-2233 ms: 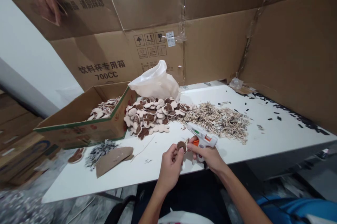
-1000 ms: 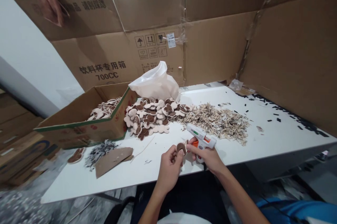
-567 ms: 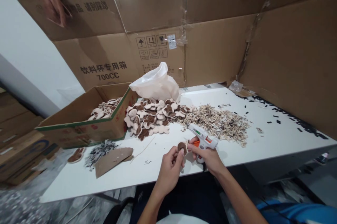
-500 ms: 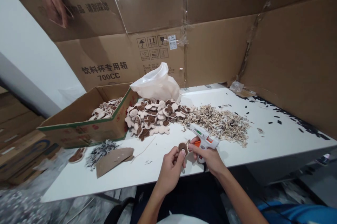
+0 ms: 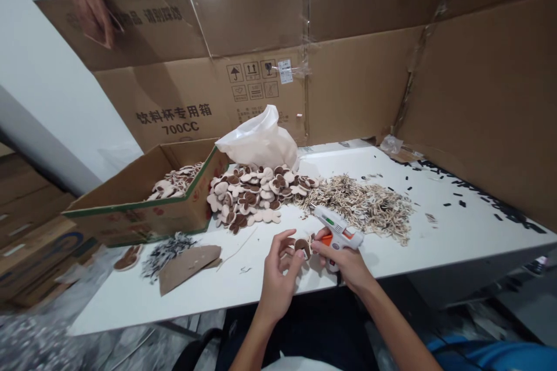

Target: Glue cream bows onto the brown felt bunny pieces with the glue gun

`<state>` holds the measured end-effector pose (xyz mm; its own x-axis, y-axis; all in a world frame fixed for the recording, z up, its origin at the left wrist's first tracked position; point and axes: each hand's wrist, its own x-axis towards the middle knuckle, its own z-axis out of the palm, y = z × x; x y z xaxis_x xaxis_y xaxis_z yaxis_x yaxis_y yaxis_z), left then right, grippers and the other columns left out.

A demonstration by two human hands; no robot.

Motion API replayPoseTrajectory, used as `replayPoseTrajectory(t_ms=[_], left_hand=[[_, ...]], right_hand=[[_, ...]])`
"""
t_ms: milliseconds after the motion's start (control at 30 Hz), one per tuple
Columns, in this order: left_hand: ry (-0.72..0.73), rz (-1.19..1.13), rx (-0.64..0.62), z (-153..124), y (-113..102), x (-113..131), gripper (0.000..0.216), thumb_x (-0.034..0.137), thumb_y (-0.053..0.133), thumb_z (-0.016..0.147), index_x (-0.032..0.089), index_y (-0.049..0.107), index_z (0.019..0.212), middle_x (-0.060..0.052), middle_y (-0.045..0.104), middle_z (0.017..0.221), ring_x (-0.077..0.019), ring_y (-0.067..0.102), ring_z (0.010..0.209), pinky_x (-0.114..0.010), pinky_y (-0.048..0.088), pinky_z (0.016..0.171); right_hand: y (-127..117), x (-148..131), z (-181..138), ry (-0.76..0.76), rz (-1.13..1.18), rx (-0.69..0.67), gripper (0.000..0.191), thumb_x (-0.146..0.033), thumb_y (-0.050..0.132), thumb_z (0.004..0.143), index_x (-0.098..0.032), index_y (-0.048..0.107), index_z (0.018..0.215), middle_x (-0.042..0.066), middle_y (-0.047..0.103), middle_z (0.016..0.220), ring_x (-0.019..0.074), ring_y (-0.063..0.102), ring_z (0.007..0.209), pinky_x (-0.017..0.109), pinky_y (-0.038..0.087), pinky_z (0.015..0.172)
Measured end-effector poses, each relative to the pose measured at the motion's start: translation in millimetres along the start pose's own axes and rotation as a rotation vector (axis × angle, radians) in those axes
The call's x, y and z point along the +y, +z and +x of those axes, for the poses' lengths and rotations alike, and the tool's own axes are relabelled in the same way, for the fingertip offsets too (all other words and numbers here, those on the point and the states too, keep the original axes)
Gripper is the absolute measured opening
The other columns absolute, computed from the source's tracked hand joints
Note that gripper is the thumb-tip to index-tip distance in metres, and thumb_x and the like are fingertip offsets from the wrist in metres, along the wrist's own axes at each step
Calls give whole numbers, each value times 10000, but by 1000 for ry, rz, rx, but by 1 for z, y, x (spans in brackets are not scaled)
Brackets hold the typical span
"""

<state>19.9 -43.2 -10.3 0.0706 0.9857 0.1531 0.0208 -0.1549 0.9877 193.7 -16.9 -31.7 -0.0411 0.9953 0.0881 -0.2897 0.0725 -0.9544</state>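
The right hand covers the handle of the glue gun, so only its white top shows. The small brown piece pinched by the left hand is too small to tell its shape. Both arms are cut off at the near edge. Far left, another person's hand grips the cardboard wall, which hides the rest of them. The white bag hides what is inside it. The floor near left is blurry.

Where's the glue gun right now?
In the head view, the glue gun is gripped in the right hand, centre-low, beside the pile of pale slivers.
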Motion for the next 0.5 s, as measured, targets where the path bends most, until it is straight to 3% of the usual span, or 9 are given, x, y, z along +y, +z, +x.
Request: replayPoseTrajectory(t_ms=[133, 300, 400, 500], left_hand=[[15, -5, -54, 0, 1, -1, 265, 405, 661, 927, 193, 688, 1085, -62, 700, 949, -198, 642, 854, -278, 539, 725], [-4, -42, -17, 0, 2, -4, 230, 378, 720, 883, 172, 661, 966, -58, 702, 899, -194, 672, 829, -309, 572, 776], [-16, -125, 88, 1, 2, 0, 272, 370, 737, 864, 187, 610, 1021, -49, 695, 914, -190, 685, 815, -323, 599, 749], [74, -121, 271, 3, -6, 14, 326, 363, 729, 870, 210, 576, 1115, -42, 689, 940, -182, 686, 801, -309, 613, 689]], right_hand=[[0, 0, 0, -7, -31, -17, 281, -433, 848, 794, -204, 692, 845, -34, 615, 619, 128, 547, 498, 266, 411, 530], [0, 2, 1, 21, 17, 69, 324, -457, 874, 756, -207, 692, 853, -23, 644, 645, 133, 551, 508, 259, 404, 518], [-1, 3, 1, 17, 38, 97, 331, -470, 865, 764, -205, 685, 847, -7, 671, 663, 139, 560, 522, 266, 418, 537], [-1, 3, 2, -3, 41, 100, 309, -453, 848, 792, -202, 677, 851, -9, 664, 630, 139, 558, 515, 278, 441, 570]])
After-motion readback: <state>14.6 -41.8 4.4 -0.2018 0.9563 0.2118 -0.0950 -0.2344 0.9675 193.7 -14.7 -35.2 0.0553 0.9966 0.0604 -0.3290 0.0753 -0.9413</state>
